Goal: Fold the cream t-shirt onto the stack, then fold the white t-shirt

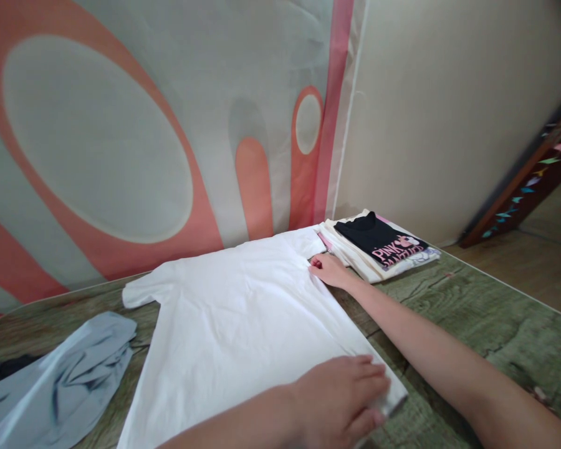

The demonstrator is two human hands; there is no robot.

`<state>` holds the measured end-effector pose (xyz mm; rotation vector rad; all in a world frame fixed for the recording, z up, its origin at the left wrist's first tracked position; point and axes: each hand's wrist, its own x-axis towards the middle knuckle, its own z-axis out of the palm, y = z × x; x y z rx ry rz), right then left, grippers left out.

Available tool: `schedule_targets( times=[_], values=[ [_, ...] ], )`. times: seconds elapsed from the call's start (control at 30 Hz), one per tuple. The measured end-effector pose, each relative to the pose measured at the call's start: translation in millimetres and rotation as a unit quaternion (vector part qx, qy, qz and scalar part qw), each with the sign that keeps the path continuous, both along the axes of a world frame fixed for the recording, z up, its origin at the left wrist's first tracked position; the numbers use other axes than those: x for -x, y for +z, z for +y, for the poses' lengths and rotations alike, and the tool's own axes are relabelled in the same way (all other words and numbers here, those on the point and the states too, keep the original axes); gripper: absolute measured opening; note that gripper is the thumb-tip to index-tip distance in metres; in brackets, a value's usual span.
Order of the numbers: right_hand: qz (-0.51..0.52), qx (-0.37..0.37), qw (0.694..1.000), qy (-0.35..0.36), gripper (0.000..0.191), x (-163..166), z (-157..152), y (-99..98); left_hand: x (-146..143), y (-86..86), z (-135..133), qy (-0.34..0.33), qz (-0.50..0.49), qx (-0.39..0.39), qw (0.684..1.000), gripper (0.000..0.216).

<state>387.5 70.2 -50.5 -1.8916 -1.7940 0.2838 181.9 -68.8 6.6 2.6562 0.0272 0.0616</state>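
Note:
A white T-shirt [224, 312] lies spread out on the wood-patterned table [490, 330], its sleeves toward the wall and a few soft wrinkles across it. At the shirt's right side, just below the sleeve, my right hand [330, 270] has its fingers curled in and pinches the fabric edge. My left hand [348, 396] rests on the shirt near its lower right corner, fingers stretched out over the cloth. The shirt's bottom hem is partly hidden by my left forearm and the frame's lower edge.
Beyond my right hand sits a stack of folded shirts [355, 249], topped by a black shirt [378, 237] with pink lettering. A crumpled grey garment [75, 374] lies at the left, with dark cloth [4, 369] beside it. A printed wall hanging [206, 125] rises behind the table.

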Motion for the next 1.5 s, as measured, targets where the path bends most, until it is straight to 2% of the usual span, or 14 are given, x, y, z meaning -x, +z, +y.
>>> schedule_targets(
  times=[0.1, 0.13, 0.27, 0.3, 0.43, 0.47, 0.53, 0.7, 0.87, 1.03, 1.2, 1.27, 1.4, 1.5],
  values=[
    [-0.013, -0.009, 1.0, -0.016, 0.014, 5.1, -3.2, -0.7, 2.7, 6.7, 2.1, 0.13, -0.007, -0.014, 0.991, 0.034],
    [-0.023, -0.016, 0.999, -0.025, 0.013, 7.4, -4.5, -1.2, 4.0, 8.0, 1.6, 0.144, -0.006, -0.014, 0.99, 0.035],
    [-0.066, -0.045, 0.995, -0.055, 0.01, 15.1, -9.5, -4.1, 8.7, 8.4, -1.7, 0.052, -0.009, 0.029, 0.998, 0.036],
    [-0.071, -0.049, 0.995, -0.054, 0.009, 16.2, -10.4, -4.6, 9.5, 7.5, -1.0, 0.054, -0.009, 0.028, 0.998, 0.036],
    [-0.082, -0.054, 0.994, -0.05, 0.009, 17.0, -12.0, -4.9, 12.8, 3.0, 6.2, 0.211, 0.009, -0.038, 0.977, 0.039],
    [-0.083, -0.053, 0.994, -0.049, 0.009, 16.7, -12.0, -4.9, 14.8, 3.1, 6.8, 0.233, 0.018, -0.047, 0.971, 0.039],
    [-0.084, -0.051, 0.994, -0.048, 0.009, 16.2, -11.6, -5.4, 20.9, 5.8, 5.1, 0.222, 0.032, -0.047, 0.973, 0.038],
    [-0.078, -0.053, 0.994, -0.047, 0.008, 15.5, -10.4, -7.5, 43.4, 16.4, 0.8, 0.117, 0.046, 0.004, 0.992, 0.026],
    [-0.071, -0.044, 0.995, -0.048, 0.008, 16.0, -11.1, -6.1, 58.2, 15.9, 8.1, 0.2, 0.04, -0.001, 0.979, 0.033],
    [-0.066, -0.037, 0.996, -0.051, 0.009, 17.9, -12.9, -4.1, 63.0, 21.0, 10.4, 0.13, 0.064, 0.055, 0.988, 0.032],
    [-0.057, -0.043, 0.996, -0.055, 0.014, 18.1, -13.2, -5.5, 65.1, 21.3, 15.5, 0.228, 0.046, 0.007, 0.973, 0.024],
    [-0.05, -0.048, 0.996, -0.051, 0.019, 17.2, -12.9, -6.7, 69.2, 19.9, 11.7, 0.219, 0.066, 0.008, 0.973, 0.026],
    [-0.047, -0.046, 0.997, -0.043, 0.02, 15.6, -12.8, -9.0, 83.5, 19.2, 8.3, 0.146, 0.079, 0.078, 0.983, 0.032],
    [-0.05, -0.052, 0.997, -0.04, 0.018, 16.1, -14.1, -9.6, 94.0, 18.9, 22.7, 0.196, 0.037, 0.056, 0.978, 0.031]
  ],
)
